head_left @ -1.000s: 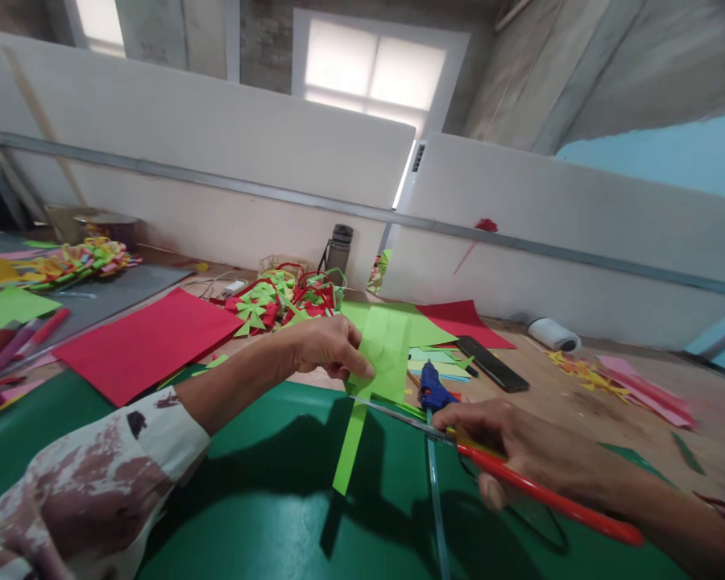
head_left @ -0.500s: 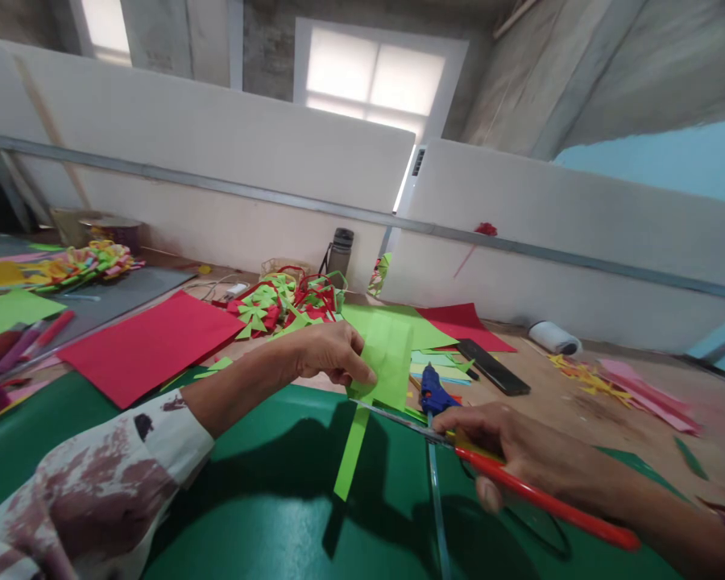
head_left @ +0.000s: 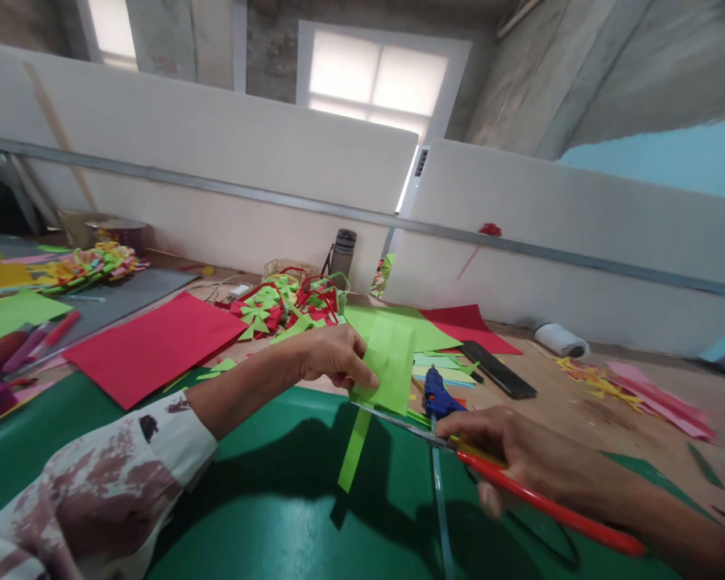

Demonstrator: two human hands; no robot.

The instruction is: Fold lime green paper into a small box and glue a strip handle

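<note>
Between the thumb and fingers of my left hand (head_left: pixel 337 358) is a light green paper piece (head_left: pixel 394 362), held up above the green mat. My right hand (head_left: pixel 495 447) is closed around red-handled scissors (head_left: pixel 549 509), with the blades pointing left across the paper's lower edge. A narrow green strip (head_left: pixel 355 451) hangs below the blades at the paper's lower left; whether it is still joined cannot be made out. Just behind the scissors lies a blue glue gun (head_left: pixel 440 395) with a clear glue stick (head_left: pixel 439 515) extending from it toward me.
A red sheet (head_left: pixel 160 346) lies to the left, beside a pile of red and green paper cutouts (head_left: pixel 278 304). Toward the back are a dark bottle (head_left: pixel 341 256) and a phone (head_left: pixel 499 370). A white roll (head_left: pixel 561 340) and pink paper (head_left: pixel 661 399) lie on the right.
Both hands keep nearly the same pose, with the paper and scissors still together. The hanging strip sits slightly higher, and the whole view has shifted a little.
</note>
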